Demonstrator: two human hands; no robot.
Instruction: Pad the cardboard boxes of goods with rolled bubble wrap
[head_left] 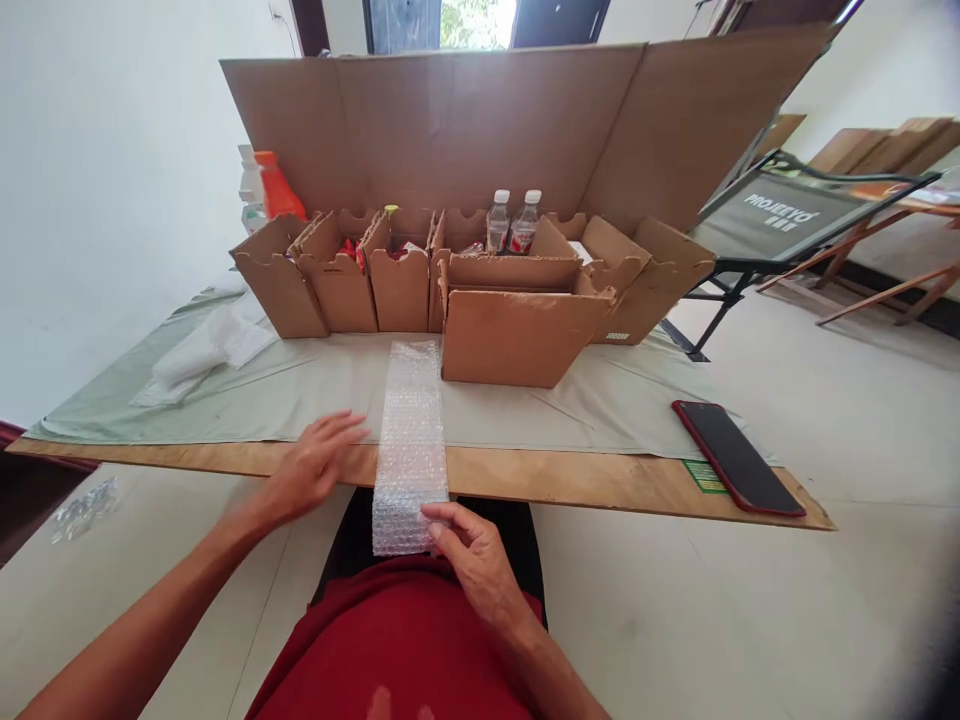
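Observation:
A long strip of clear bubble wrap (411,430) lies flat across the table edge, its near end hanging over my lap. At its lower right edge my right hand (472,555) is closed, with thumb and forefinger pinching the wrap. To the left of the strip, my left hand (319,460) hovers over the table edge, slightly blurred. Its fingers are stretched toward the wrap and hold nothing; a small gap shows between them and the strip.
Cardboard bins (517,335) with bottles (525,222) and packets stand before a tall cardboard panel (480,130). White wrapping (206,350) lies left; a phone (739,458) rests right. An orange-capped bottle (277,187) stands back left. Blurred fingertips (380,703) show at the bottom edge.

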